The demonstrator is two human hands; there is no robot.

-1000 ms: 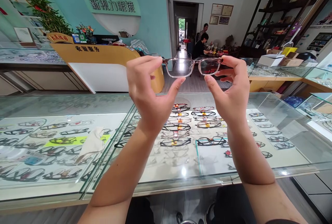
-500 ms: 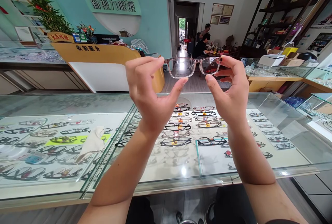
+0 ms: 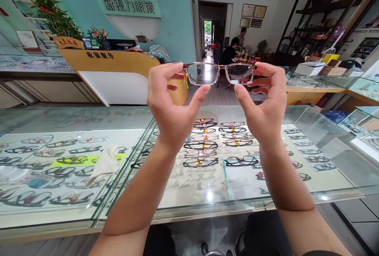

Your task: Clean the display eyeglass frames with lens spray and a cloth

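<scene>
A pair of eyeglasses [image 3: 222, 66] with a clear, brownish frame is held up above the glass counter, its lenses facing me. My left hand [image 3: 173, 102] grips it at the left hinge, with the thumb just below the left lens. At the other end my right hand [image 3: 262, 102] holds the right hinge, thumb under the right lens. A small yellow tag [image 3: 186, 81] shows beside the left fingers. The temples are mostly hidden behind the lenses and fingers.
Below my hands a glass display case [image 3: 183, 204] holds rows of eyeglasses [image 3: 201, 162]. A beige cloth [image 3: 104, 164] lies on the left case. Beyond stands a curved yellow-and-white counter [image 3: 118, 78]. Two people [image 3: 232, 52] are at a table at the back. White boxes [image 3: 309, 68] sit on the right-hand case.
The eyeglasses have turned from slightly slanted to nearly level and square to me. My left hand has shifted a little to the right. A person at the back has moved right.
</scene>
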